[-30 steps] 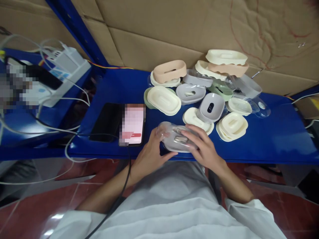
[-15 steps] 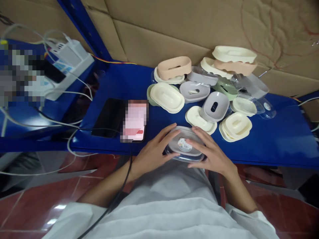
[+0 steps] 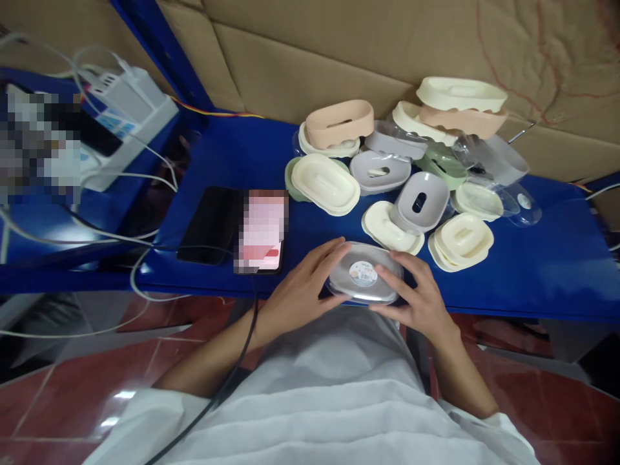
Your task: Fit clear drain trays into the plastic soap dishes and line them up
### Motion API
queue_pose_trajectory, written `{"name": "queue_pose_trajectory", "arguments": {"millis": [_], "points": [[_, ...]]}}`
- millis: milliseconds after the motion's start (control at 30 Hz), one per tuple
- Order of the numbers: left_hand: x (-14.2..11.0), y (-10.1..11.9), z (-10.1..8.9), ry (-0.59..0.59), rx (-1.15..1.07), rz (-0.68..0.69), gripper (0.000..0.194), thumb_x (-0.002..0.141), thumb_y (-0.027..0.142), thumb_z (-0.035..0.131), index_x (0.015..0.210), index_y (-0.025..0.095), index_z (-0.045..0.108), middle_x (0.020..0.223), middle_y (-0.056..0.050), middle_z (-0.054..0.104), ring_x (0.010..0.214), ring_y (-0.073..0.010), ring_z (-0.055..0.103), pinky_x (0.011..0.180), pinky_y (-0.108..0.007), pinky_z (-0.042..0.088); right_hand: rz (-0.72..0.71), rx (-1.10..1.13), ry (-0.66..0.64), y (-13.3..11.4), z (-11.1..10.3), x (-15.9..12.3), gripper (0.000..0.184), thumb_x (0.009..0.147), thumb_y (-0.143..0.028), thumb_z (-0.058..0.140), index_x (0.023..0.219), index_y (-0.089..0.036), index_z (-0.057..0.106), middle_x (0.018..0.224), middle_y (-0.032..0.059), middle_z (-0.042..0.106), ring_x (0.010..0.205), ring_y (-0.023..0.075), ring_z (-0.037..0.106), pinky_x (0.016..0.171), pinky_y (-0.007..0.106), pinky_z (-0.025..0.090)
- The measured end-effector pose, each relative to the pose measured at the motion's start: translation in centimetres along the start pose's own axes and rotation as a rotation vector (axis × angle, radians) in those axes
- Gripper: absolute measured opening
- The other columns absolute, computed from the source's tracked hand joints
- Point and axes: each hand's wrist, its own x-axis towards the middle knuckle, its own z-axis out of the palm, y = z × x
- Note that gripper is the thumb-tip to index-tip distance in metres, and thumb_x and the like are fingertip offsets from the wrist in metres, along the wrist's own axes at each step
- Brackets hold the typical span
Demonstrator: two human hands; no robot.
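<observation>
Between both hands at the near edge of the blue table is a grey soap dish [image 3: 341, 274] under a clear lid with a round white label [image 3: 363, 274]. My left hand [image 3: 305, 284] grips its left end, fingers on the far and near rims. On the right end, my right hand [image 3: 419, 290] holds it with the fingers spread along the edge and one by the label. Just beyond lie a cream tray [image 3: 387, 226] and a grey soap dish body [image 3: 421, 201] with an oval slot. To their right sit stacked cream trays [image 3: 462, 242].
Behind is a heap of parts, with a peach dish [image 3: 339, 123], a cream tray [image 3: 325, 183] and clear lids [image 3: 526, 203]. Left of my hands lie a lit phone [image 3: 261, 229] and a dark phone [image 3: 210, 223]. A black cable [image 3: 252, 323] crosses my left forearm; a power strip [image 3: 130, 148] stands far left.
The clear lid now sits closer over the grey dish, its rim lying along the dish's edge. Both hands stay around it; the view has shifted slightly.
</observation>
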Motion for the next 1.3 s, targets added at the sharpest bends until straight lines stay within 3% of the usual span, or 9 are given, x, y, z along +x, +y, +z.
{"name": "queue_pose_trajectory", "arguments": {"millis": [267, 400, 567, 800, 967, 1167, 1300], "points": [[0.0, -0.2, -0.3, -0.027, -0.031, 0.011, 0.102, 0.094, 0.042, 0.081, 0.172, 0.039, 0.016, 0.174, -0.011, 0.036, 0.160, -0.0325, 0.039, 0.131, -0.053, 0.038, 0.047, 0.105, 0.063, -0.6, 0.3, 0.4, 0.080, 0.092, -0.043, 0.082, 0.163, -0.038, 0.046, 0.153, 0.0143, 0.047, 0.143, 0.0371, 0.054, 0.114, 0.057, 0.055], [0.0, -0.1, -0.4, -0.002, -0.048, -0.011, 0.085, 0.097, 0.046, 0.076, 0.169, 0.041, 0.030, 0.172, -0.008, 0.039, 0.158, -0.0301, 0.043, 0.130, -0.050, 0.039, 0.034, 0.099, -0.008, -0.7, 0.2, 0.2, 0.086, 0.097, -0.042, 0.077, 0.170, -0.038, 0.032, 0.169, 0.0140, 0.037, 0.154, 0.0380, 0.045, 0.121, 0.058, 0.051], [0.0, -0.1, -0.2, -0.013, -0.024, 0.004, 0.083, 0.098, 0.046, 0.075, 0.169, 0.039, 0.031, 0.171, -0.009, 0.041, 0.157, -0.0294, 0.044, 0.130, -0.050, 0.039, 0.022, 0.034, -0.103, -0.7, -0.3, -0.5, 0.095, 0.100, -0.043, 0.072, 0.174, -0.039, 0.013, 0.180, 0.0112, 0.022, 0.162, 0.0360, 0.033, 0.124, 0.055, 0.048], [0.3, 0.0, -0.3, -0.055, 0.060, 0.049, 0.082, 0.102, 0.048, 0.069, 0.171, 0.036, 0.026, 0.172, -0.013, 0.040, 0.158, -0.0317, 0.042, 0.129, -0.052, 0.039, 0.011, -0.037, 0.016, -0.5, 0.0, -1.6, 0.100, 0.092, -0.046, 0.081, 0.173, -0.039, 0.022, 0.177, 0.0073, 0.030, 0.153, 0.0334, 0.049, 0.122, 0.046, 0.053], [0.4, 0.1, -0.2, -0.062, 0.083, 0.051, 0.083, 0.102, 0.051, 0.068, 0.171, 0.035, 0.025, 0.171, -0.014, 0.040, 0.156, -0.0331, 0.044, 0.127, -0.052, 0.040, 0.037, -0.007, 0.008, -0.8, -0.2, -1.6, 0.097, 0.093, -0.045, 0.079, 0.172, -0.038, 0.023, 0.178, 0.0069, 0.025, 0.155, 0.0332, 0.045, 0.123, 0.046, 0.052], [0.5, 0.0, -0.1, -0.074, 0.159, 0.098, 0.084, 0.105, 0.051, 0.062, 0.173, 0.031, 0.019, 0.172, -0.019, 0.038, 0.158, -0.0354, 0.042, 0.124, -0.054, 0.043, 0.024, -0.081, 0.024, -0.3, -0.4, -1.9, 0.089, 0.092, -0.048, 0.081, 0.169, -0.035, 0.038, 0.171, 0.0098, 0.041, 0.147, 0.0322, 0.056, 0.116, 0.042, 0.058], [0.5, -0.1, -0.1, -0.085, 0.164, 0.099, 0.082, 0.104, 0.051, 0.062, 0.173, 0.034, 0.020, 0.172, -0.018, 0.038, 0.157, -0.0367, 0.043, 0.123, -0.056, 0.044, -0.028, -0.094, 0.071, 0.0, -0.2, -2.1, 0.095, 0.090, -0.046, 0.083, 0.170, -0.034, 0.033, 0.171, 0.0110, 0.041, 0.145, 0.0320, 0.058, 0.116, 0.042, 0.058]]}}
